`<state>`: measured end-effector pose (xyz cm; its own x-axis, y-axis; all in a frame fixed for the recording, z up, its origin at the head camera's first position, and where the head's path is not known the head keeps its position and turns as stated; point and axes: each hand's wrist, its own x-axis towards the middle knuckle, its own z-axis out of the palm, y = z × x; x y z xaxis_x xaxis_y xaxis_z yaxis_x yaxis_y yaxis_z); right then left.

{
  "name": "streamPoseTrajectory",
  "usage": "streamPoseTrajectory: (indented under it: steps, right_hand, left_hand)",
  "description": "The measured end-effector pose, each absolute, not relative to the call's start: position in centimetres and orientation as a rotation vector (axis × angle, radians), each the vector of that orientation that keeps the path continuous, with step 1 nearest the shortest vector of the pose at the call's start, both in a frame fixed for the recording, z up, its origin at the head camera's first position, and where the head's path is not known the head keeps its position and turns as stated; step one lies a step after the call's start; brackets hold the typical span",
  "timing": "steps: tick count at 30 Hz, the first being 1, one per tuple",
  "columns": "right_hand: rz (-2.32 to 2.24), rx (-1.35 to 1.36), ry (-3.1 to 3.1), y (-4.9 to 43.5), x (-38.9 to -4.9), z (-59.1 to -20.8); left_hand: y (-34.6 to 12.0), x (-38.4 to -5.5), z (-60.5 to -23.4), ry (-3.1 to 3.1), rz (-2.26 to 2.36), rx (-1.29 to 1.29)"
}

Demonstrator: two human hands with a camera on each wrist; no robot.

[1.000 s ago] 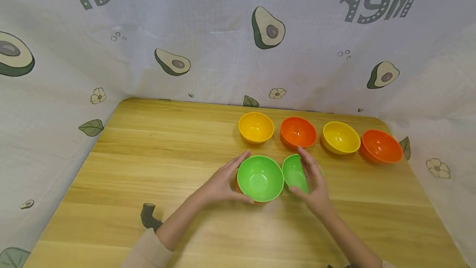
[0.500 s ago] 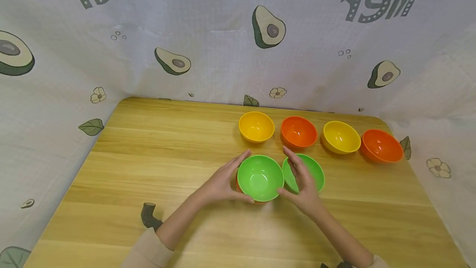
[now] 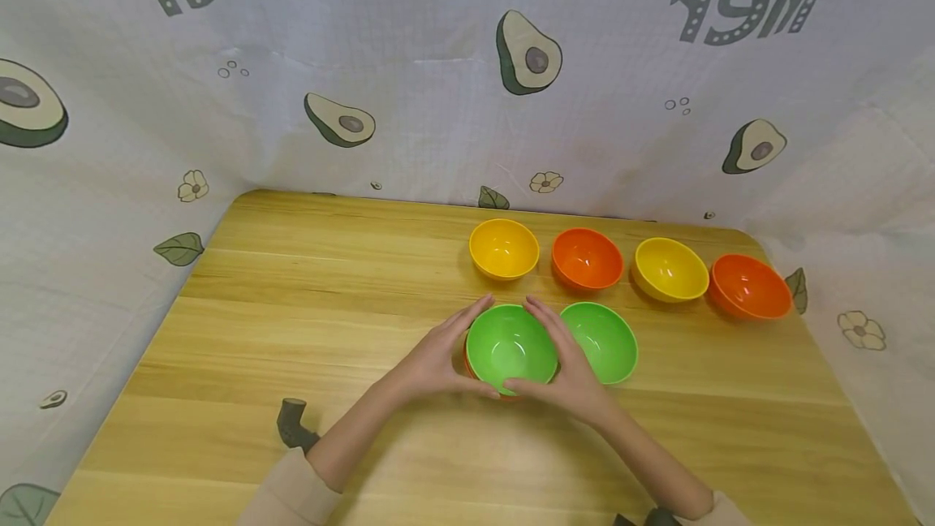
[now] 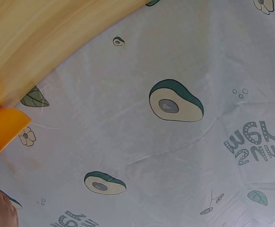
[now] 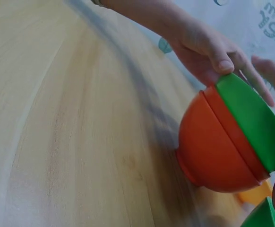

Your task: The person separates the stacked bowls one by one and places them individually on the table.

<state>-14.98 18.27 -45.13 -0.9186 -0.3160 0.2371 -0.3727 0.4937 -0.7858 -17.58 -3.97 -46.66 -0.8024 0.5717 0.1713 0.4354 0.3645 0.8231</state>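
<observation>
A green bowl (image 3: 510,350) sits nested on top of orange bowls (image 5: 218,142), a stack standing on the wooden table. My left hand (image 3: 441,355) grips the stack's left side, fingers at the far rim and thumb at the near rim. From the opposite side my right hand (image 3: 566,368) curves round the same green bowl, its thumb at the near rim. In the right wrist view, the left thumb presses the green bowl's rim. Just right of the stack stands a second green bowl (image 3: 605,347), partly covered by the right hand.
Along the table's back stand an orange-yellow bowl (image 3: 504,250), an orange bowl (image 3: 587,260), a yellow bowl (image 3: 670,270) and another orange bowl (image 3: 750,288). Behind the table (image 3: 329,282) hangs a white avocado-print cloth (image 3: 438,63). Dark wrist mounts (image 3: 292,424) show by the sleeves.
My right hand has moved left from over the second green bowl onto the right side of the stacked green bowl. The left hand and all the bowls have stayed in place.
</observation>
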Motion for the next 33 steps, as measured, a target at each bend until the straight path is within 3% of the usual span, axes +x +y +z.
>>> streamPoseTrajectory:
  steps: [33]
  right_hand:
    - [1.356,0.665,-2.628,18.2,-15.2,-46.5]
  left_hand:
    - [-4.2,-17.7,-46.7,2.473,1.400,0.949]
